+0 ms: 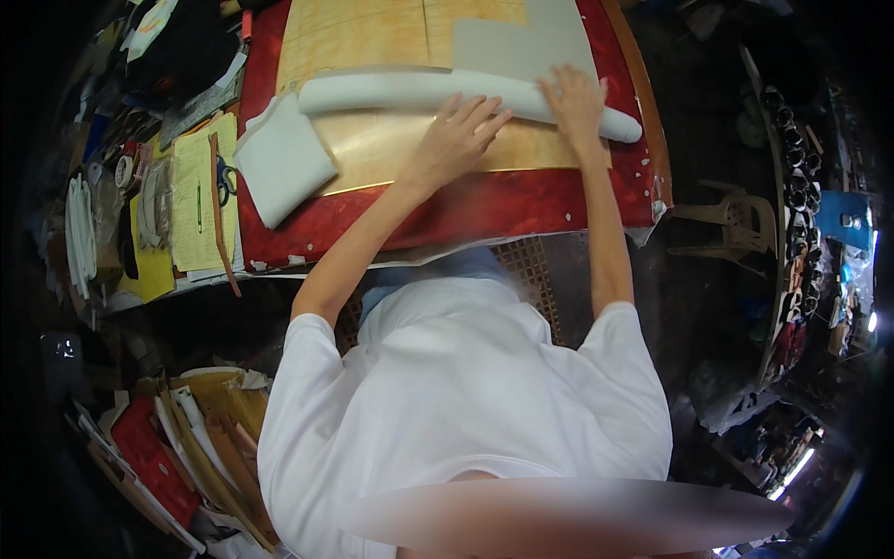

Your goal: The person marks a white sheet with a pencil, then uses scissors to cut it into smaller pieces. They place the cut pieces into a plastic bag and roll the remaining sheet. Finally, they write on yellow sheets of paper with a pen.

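A long white roll of sheet material [372, 92] lies crosswise on a tan, glossy board [372, 140] on the red-topped table. My left hand [456, 138] rests on the near side of the roll around its middle, fingers spread and stretched out. Toward the roll's right end, my right hand [575, 104] lies over the top with fingers apart. Neither hand grips anything. Beyond the roll, a flat grey sheet [507, 47] spreads over the board. Left of the roll sits a folded white cloth-like piece [284, 168].
At the left are yellow papers [193, 158], a brown strip [220, 205], dark-handled scissors [224, 179] and a green pen [199, 207]. The red table [447, 214] ends close to my body. A plastic chair [736, 224] stands right; rolled sheets [200, 429] are stacked lower left.
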The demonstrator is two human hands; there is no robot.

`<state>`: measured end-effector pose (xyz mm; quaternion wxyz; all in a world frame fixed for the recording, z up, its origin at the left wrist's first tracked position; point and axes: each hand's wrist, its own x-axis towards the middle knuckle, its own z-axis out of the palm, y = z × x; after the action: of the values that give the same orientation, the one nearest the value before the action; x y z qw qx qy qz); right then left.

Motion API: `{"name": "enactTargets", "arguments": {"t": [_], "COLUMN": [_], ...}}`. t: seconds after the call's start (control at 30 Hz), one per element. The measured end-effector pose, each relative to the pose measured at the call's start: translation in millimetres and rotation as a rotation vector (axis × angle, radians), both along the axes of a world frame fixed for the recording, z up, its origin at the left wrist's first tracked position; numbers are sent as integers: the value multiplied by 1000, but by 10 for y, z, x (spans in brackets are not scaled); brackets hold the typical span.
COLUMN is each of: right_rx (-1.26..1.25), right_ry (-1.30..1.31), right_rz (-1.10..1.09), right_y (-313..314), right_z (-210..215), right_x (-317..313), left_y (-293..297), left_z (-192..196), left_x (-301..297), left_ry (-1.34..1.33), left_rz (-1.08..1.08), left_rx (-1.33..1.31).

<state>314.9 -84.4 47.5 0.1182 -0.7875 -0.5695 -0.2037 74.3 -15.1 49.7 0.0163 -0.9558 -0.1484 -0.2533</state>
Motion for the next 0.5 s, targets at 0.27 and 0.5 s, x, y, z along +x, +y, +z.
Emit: {"name": "enactTargets", "arguments": {"t": [0.27,0.5], "right_rx": [-40,-251], "right_ry": [46,426], "right_rz": [222,397], "right_y": [488,280], "right_z": [35,157], "right_x": [58,-75], "left_y": [602,821], "left_z": [-281,54], "left_x": [414,306], "left_ry": [-7,106], "left_rz": [122,30], "left_rx": [-12,-84]}}
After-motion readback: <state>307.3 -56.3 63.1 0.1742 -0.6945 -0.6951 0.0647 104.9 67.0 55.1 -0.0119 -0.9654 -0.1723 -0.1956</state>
